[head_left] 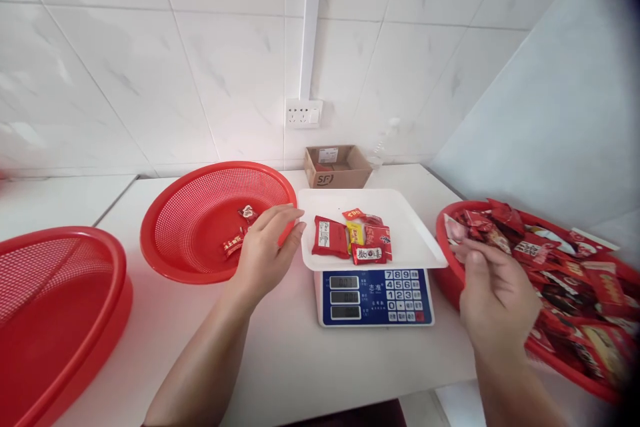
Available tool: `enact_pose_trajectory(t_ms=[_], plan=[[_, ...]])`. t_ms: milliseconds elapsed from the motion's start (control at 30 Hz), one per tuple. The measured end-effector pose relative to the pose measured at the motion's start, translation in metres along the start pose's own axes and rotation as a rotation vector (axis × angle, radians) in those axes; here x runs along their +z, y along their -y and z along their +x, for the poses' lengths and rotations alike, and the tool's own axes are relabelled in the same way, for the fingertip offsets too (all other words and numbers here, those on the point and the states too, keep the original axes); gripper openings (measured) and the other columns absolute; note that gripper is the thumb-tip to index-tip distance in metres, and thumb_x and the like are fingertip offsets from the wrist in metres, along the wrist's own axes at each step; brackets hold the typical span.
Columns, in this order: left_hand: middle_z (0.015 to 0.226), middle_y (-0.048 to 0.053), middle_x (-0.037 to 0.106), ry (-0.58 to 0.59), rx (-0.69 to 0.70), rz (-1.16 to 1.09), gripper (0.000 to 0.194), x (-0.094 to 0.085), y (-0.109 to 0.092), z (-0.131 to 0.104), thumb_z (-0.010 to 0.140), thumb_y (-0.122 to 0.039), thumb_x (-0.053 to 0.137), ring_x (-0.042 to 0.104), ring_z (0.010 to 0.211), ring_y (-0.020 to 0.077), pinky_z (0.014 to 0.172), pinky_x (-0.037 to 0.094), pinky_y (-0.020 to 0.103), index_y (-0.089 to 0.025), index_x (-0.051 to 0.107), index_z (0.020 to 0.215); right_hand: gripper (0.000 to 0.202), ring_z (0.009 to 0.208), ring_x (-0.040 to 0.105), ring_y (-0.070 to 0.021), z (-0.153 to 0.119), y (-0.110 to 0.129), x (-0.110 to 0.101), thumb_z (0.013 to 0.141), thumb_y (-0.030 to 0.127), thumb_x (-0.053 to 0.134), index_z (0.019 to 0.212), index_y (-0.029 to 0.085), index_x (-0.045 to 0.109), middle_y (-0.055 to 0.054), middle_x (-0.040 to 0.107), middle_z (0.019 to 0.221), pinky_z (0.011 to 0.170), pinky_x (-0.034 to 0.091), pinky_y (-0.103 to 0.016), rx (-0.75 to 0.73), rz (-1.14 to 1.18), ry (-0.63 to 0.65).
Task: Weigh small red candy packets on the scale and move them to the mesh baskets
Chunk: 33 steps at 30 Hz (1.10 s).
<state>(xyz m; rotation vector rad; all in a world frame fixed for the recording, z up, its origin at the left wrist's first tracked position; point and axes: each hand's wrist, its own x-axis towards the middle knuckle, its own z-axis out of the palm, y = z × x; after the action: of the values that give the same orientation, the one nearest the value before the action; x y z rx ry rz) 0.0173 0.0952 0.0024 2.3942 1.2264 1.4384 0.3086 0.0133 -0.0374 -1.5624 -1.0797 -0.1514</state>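
My left hand (270, 247) hovers at the left edge of the scale's white tray (405, 247), fingers stretched and thumb apart, holding nothing. On the tray lie several wrapped snacks: a large red packet (331, 237), a small yellow packet (355, 233) and a red packet with a white label (369, 254) among them. The digital scale (377, 297) below has a blue keypad and dim displays. My right hand (500, 300) is over the near-left rim of the full red basket (443, 267), fingertips pinched on a small pale pink wrapped candy (455, 229).
Mostly red wrapped snacks (565, 280) fill the right basket. Left of the scale stands a red mesh basket (175, 233) with a few snacks inside. Another red basket (65, 327) is at far left. A cardboard box (337, 170) and a clear plastic bottle (384, 145) stand by the tiled wall.
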Motion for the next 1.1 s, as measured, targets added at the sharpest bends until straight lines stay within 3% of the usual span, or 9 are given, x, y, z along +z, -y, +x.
enact_pose_trajectory(t_ms=[167,300,400,600,733,867,967,1100], plan=[[0.099,0.004,0.07,-0.061,0.031,-0.012,0.013,0.001,-0.005,-0.002,0.091,-0.023,0.053,0.064,0.095,0.0157,0.087,0.051,0.029,-0.019,0.063,0.099,0.036,0.087,0.066,-0.0241,-0.026,-0.014,-0.012,0.087,0.048,0.049,0.1,0.019,0.065,-0.01,0.07,0.09,0.084,0.05,-0.042,0.055,-0.089,0.071],[0.1,0.005,0.07,-0.025,0.042,-0.021,0.014,0.004,-0.008,-0.002,0.091,-0.022,0.052,0.064,0.096,0.0164,0.083,0.052,0.028,-0.019,0.063,0.1,0.033,0.088,0.066,-0.0235,-0.035,-0.018,-0.014,0.087,0.045,0.049,0.097,0.018,0.066,-0.01,0.071,0.088,0.082,0.051,-0.038,-0.025,-0.115,0.131],[0.103,0.007,0.068,0.064,0.035,-0.018,0.016,0.01,-0.009,-0.003,0.092,-0.022,0.051,0.062,0.1,0.0186,0.084,0.052,0.031,-0.018,0.062,0.102,0.03,0.087,0.066,-0.0228,-0.038,-0.024,-0.013,0.087,0.042,0.049,0.097,0.019,0.065,-0.009,0.072,0.087,0.082,0.051,-0.037,-0.073,-0.103,0.161],[0.104,0.009,0.065,0.334,0.081,-0.04,0.018,0.041,-0.027,-0.003,0.091,-0.023,0.052,0.059,0.098,0.0217,0.084,0.051,0.036,-0.017,0.062,0.105,0.023,0.082,0.067,-0.0208,-0.047,-0.034,-0.002,0.088,0.038,0.05,0.094,0.021,0.065,-0.007,0.071,0.087,0.074,0.054,-0.033,-0.134,-0.056,0.248],[0.104,0.01,0.062,0.503,0.157,0.097,0.023,0.066,-0.046,0.004,0.087,-0.027,0.059,0.055,0.101,0.025,0.087,0.05,0.04,-0.016,0.062,0.107,0.023,0.081,0.068,-0.0209,-0.049,-0.033,0.003,0.088,0.039,0.049,0.092,0.023,0.065,-0.006,0.071,0.087,0.073,0.056,-0.033,-0.156,-0.025,0.276],[0.116,0.012,0.059,0.518,0.2,0.246,0.03,0.084,-0.051,0.008,0.085,-0.034,0.063,0.05,0.115,0.029,0.102,0.039,0.05,-0.017,0.062,0.11,0.025,0.079,0.068,-0.0217,-0.048,-0.035,0.001,0.087,0.041,0.048,0.091,0.023,0.066,-0.006,0.072,0.085,0.071,0.056,-0.034,-0.14,-0.013,0.277],[0.134,0.013,0.05,0.521,0.233,0.298,0.032,0.093,-0.047,0.005,0.084,-0.04,0.062,0.035,0.132,0.0333,0.109,0.026,0.057,-0.018,0.062,0.108,0.027,0.079,0.069,-0.0221,-0.047,-0.04,-0.003,0.087,0.043,0.048,0.09,0.023,0.066,-0.006,0.073,0.085,0.07,0.057,-0.034,-0.12,-0.026,0.288],[0.137,0.014,0.049,0.521,0.266,0.312,0.029,0.099,-0.044,-0.002,0.087,-0.036,0.06,0.029,0.137,0.0336,0.11,0.025,0.056,-0.016,0.061,0.108,0.027,0.08,0.069,-0.0222,-0.047,-0.045,-0.005,0.087,0.043,0.048,0.09,0.023,0.066,-0.007,0.073,0.085,0.071,0.057,-0.034,-0.11,-0.014,0.3]])
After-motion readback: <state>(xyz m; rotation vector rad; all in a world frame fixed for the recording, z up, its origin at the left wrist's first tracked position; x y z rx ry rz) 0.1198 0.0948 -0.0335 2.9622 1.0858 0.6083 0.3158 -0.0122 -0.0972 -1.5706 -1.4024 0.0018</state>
